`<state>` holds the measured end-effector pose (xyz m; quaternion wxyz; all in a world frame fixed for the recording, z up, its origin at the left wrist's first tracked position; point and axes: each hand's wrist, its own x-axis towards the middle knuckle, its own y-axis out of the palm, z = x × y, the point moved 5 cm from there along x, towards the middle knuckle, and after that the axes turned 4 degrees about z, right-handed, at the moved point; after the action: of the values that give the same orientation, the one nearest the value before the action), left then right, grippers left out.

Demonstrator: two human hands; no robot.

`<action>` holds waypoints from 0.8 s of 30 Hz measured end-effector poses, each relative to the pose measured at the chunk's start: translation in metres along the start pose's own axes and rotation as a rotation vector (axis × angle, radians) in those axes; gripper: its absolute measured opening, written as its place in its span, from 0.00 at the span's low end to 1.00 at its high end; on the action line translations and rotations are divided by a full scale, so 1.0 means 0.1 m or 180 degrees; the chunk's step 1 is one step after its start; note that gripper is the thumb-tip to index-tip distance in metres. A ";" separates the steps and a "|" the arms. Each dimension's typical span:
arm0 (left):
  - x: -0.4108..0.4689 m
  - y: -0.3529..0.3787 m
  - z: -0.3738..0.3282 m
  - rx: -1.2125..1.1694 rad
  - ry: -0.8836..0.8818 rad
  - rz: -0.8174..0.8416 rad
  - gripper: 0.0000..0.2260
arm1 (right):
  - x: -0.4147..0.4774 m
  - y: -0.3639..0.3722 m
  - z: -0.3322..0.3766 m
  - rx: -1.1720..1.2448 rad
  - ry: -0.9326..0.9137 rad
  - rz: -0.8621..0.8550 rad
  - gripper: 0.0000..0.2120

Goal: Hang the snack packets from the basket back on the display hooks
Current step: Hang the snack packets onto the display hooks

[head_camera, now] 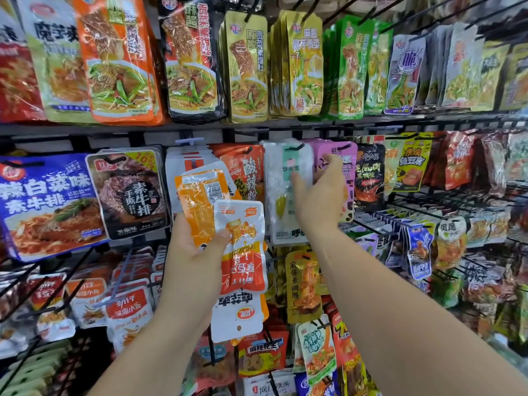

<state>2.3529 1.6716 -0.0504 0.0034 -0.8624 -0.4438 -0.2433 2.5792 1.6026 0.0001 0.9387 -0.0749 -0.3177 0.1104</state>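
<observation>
Left hand [197, 247] grips a stack of orange-and-white snack packets [243, 247] in front of the display hooks [295, 146]. Right hand [320, 195] is raised at a hung white packet [274, 172], fingers half curled; hold cannot be confirmed. Packets likely light, limp, slick: pinch the top seam beside the hole.

A person's two arms show from the bottom edge of the frame, both bare as far as they can be seen. The left forearm [160, 338] and left hand [197, 252] fill the lower centre. The right forearm [400, 310], broader in view, runs from lower right to the right hand [320, 195], whose fingertips are blurred.
</observation>
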 end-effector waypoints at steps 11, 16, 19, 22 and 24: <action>-0.02 0.02 0.10 0.0060 -0.0152 -0.0051 0.15 | -0.21 0.43 -0.20 -0.1515 -0.1086 0.0525 0.39; -0.01 -0.01 0.13 0.0057 -0.0165 -0.0041 0.15 | -0.10 0.56 -0.26 -0.1699 -0.1033 0.0766 0.37; 0.00 -0.02 0.12 0.0067 -0.0140 -0.0011 0.16 | -0.05 0.61 -0.25 -0.1753 -0.1034 0.0859 0.37; 0.01 -0.04 0.11 -0.0013 -0.0133 0.0005 0.15 | -0.03 0.63 -0.27 -0.1740 -0.1031 0.0835 0.36; 0.01 -0.04 0.09 -0.0009 -0.0124 0.0029 0.16 | -0.05 0.62 -0.30 -0.1614 -0.1040 0.0840 0.36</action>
<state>2.3537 1.6768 -0.0594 -0.0054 -0.8690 -0.4395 -0.2271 2.5838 1.6588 -0.0389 0.8044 -0.3280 -0.4691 0.1590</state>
